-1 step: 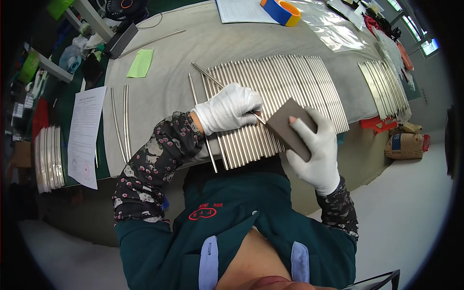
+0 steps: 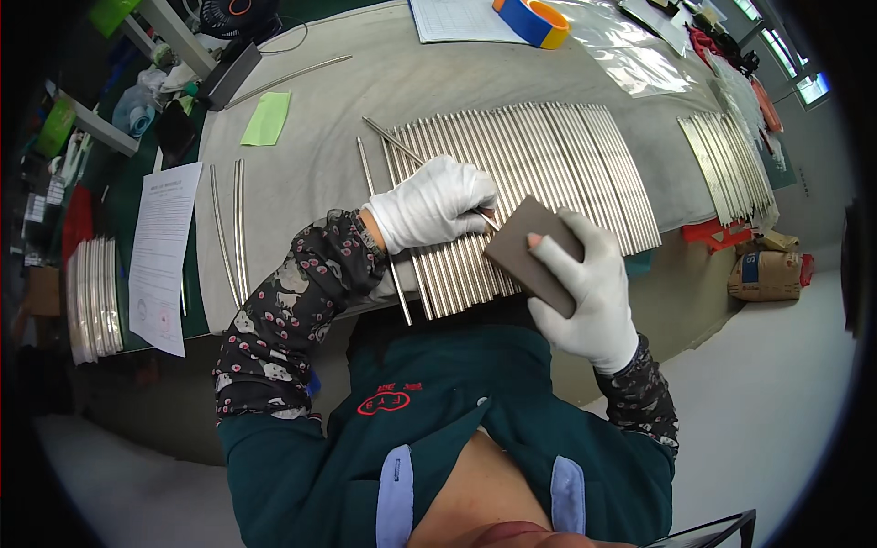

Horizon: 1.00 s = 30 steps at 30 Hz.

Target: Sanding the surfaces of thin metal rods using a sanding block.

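Observation:
My left hand (image 2: 429,205), in a white glove with bare fingertips, is closed around a thin metal tube (image 2: 393,142). The tube slants over a row of silver metal tubes (image 2: 585,173) laid side by side, and its near end pokes out by my fingertips. My right hand (image 2: 592,292), gloved too with the thumb tip bare, grips a flat grey-brown sanding block (image 2: 533,256). The block's left side is close to the held tube's end; whether they touch I cannot tell. Just left of the row lies a single loose tube (image 2: 368,173).
Several tubes (image 2: 239,228) lie at the table's left, near a green paper slip (image 2: 265,119) and a printed sheet (image 2: 163,260). A blue and yellow tape roll (image 2: 534,23) sits at the far edge. Another tube bundle (image 2: 726,169) lies at the right.
My right hand has shifted the sanding block slightly left and toward me. My left hand and the tube in it stay almost still.

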Motion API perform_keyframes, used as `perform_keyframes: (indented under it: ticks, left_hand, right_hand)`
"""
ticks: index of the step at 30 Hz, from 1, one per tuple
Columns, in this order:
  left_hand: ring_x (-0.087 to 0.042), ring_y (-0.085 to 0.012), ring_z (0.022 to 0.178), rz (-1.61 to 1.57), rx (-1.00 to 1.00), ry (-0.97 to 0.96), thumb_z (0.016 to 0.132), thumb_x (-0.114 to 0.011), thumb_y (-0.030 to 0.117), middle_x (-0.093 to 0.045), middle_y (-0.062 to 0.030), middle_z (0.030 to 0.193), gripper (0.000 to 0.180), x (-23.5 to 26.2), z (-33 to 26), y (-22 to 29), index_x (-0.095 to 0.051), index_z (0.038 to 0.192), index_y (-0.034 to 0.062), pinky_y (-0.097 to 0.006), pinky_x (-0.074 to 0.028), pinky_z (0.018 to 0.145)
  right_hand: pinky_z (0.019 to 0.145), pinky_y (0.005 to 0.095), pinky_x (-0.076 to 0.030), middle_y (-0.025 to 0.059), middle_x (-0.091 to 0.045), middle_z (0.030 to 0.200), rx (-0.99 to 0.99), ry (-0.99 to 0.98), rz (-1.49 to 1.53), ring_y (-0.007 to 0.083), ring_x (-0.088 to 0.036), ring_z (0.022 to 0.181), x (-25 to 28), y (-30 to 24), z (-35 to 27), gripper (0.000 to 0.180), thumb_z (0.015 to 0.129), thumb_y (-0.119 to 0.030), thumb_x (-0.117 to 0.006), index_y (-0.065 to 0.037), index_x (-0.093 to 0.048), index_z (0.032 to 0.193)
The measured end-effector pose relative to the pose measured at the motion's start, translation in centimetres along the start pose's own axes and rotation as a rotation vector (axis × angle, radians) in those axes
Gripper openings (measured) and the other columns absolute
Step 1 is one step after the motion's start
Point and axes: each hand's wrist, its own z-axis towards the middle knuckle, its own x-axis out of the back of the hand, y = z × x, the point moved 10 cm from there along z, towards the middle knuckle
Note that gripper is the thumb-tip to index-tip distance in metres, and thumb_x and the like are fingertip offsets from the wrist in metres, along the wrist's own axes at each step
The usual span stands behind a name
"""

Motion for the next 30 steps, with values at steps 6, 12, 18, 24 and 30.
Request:
perform_keyframes:
  ticks: [6, 12, 18, 24, 30]
  left_hand:
    - [-0.061, -0.0292, 0.072, -0.024, -0.061, -0.002, 0.067, -0.081, 0.013, -0.059, -0.0076, 0.075, 0.03, 0.0, 0.2, 0.5, -0.054, 0.081, 0.0072, -0.038, -0.047, 0.062]
    - [-0.06, -0.0295, 0.068, -0.011, -0.038, 0.037, 0.067, -0.08, 0.012, -0.058, -0.0078, 0.072, 0.03, -0.1, -0.4, 0.2, -0.054, 0.08, 0.0068, -0.039, -0.046, 0.06]
    - [-0.06, -0.0288, 0.068, 0.027, 0.013, 0.012, 0.068, -0.081, 0.015, -0.059, -0.0073, 0.072, 0.029, -0.3, -0.4, -0.2, -0.055, 0.08, 0.0074, -0.039, -0.046, 0.061]
    - [-0.063, -0.0296, 0.07, -0.024, -0.002, -0.031, 0.074, -0.077, 0.021, -0.061, -0.0096, 0.073, 0.024, -0.4, 0.3, -0.1, -0.059, 0.081, 0.006, -0.039, -0.049, 0.065]
    - [-0.061, -0.0261, 0.08, 0.076, -0.101, -0.038, 0.072, -0.078, 0.018, -0.062, -0.0057, 0.082, 0.023, 1.9, -0.6, 2.2, -0.06, 0.083, 0.0076, -0.038, -0.048, 0.072]
  right_hand:
    - [0.087, 0.0435, -0.047, 0.0234, -0.052, 0.118, -0.163, 0.161, -0.361, 0.0377, -0.053, 0.1, 2.5, 3.4, -0.1, 0.053, 0.062, -0.015, -0.072, -0.009, -0.064, 0.113]
    - [0.083, 0.0439, -0.048, 0.0246, -0.051, 0.118, -0.137, 0.005, -0.378, 0.038, -0.055, 0.093, 0.0, 2.3, 0.4, 0.048, 0.064, -0.016, -0.07, -0.009, -0.065, 0.111]
    - [0.082, 0.044, -0.047, 0.0257, -0.051, 0.117, 0.033, -0.052, -0.074, 0.0386, -0.055, 0.091, -0.7, -1.0, 0.6, 0.049, 0.064, -0.017, -0.071, -0.009, -0.063, 0.112]
    - [0.092, 0.043, -0.045, 0.0205, -0.051, 0.121, -0.19, 0.168, -0.348, 0.0357, -0.051, 0.104, 3.0, 4.9, -0.8, 0.052, 0.066, -0.015, -0.071, -0.01, -0.064, 0.117]
    - [0.096, 0.0437, -0.043, 0.0198, -0.051, 0.123, -0.299, 0.171, -0.335, 0.0363, -0.049, 0.11, 2.8, 7.1, -3.5, 0.055, 0.066, -0.014, -0.071, -0.009, -0.063, 0.12]
